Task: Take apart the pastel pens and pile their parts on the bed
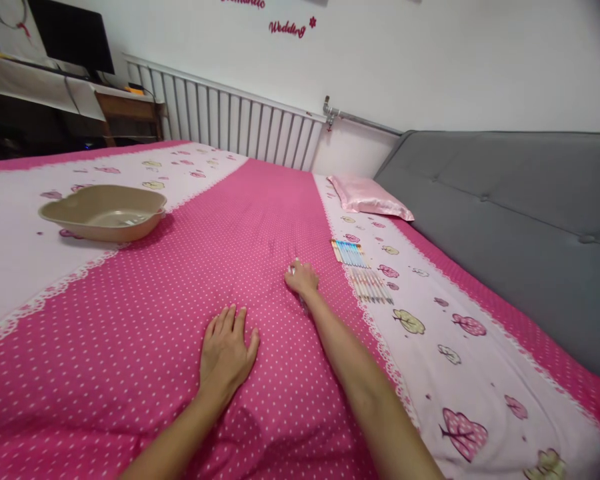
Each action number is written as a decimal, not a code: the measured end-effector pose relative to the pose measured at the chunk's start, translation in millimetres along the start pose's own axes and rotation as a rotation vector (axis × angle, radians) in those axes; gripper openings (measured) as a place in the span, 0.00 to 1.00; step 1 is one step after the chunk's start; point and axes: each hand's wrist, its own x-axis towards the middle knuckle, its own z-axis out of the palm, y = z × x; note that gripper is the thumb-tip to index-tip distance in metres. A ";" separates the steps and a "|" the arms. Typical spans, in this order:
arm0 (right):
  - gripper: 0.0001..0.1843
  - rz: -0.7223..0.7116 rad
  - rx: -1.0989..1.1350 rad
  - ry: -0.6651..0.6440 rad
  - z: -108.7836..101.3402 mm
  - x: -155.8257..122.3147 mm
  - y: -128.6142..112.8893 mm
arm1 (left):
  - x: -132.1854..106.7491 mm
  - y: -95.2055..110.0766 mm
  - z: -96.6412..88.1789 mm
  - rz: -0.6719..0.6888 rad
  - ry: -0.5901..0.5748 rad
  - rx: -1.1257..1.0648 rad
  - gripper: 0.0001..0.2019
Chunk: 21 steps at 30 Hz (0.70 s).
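Note:
My left hand (226,352) lies flat on the pink dotted bedspread (180,313), fingers stretched out, holding nothing. Farther forward and to the right, my right hand (303,277) is closed around a slim pale pen (303,305); most of it is hidden by the fingers and palm. Right of that hand, two rows of pens lie side by side on the bedspread. The far row of pens (350,254) is mostly blue, with orange-brown ones at its edge. Paler, whitish and pinkish tones make up the nearer row of pens (370,285).
A beige plastic basin (125,230) rests on the bed at the left, with a few small pale items inside. A pink pillow (369,197) lies by the grey padded headboard (520,193). Beyond the bed are a radiator (230,117) and a desk with a monitor (73,35).

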 end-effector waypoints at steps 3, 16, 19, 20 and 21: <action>0.17 -0.017 -0.017 -0.034 -3.5 -7.8 -4.7 | -0.1 0.2 -0.2 0.003 0.008 0.006 0.28; 0.22 -0.226 0.102 -0.099 -31.3 -58.3 21.6 | -0.1 2.9 -6.4 0.019 0.047 -0.004 0.27; 0.28 -0.261 0.150 -0.093 -44.4 -66.7 33.3 | 0.2 2.8 -7.4 0.016 0.034 -0.013 0.27; 0.28 -0.260 0.161 -0.080 -47.8 -71.4 37.6 | 0.3 2.8 -7.8 0.015 0.032 -0.017 0.27; 0.29 -0.255 0.170 -0.063 -49.9 -77.7 41.5 | 0.4 3.0 -8.1 0.014 0.031 -0.022 0.27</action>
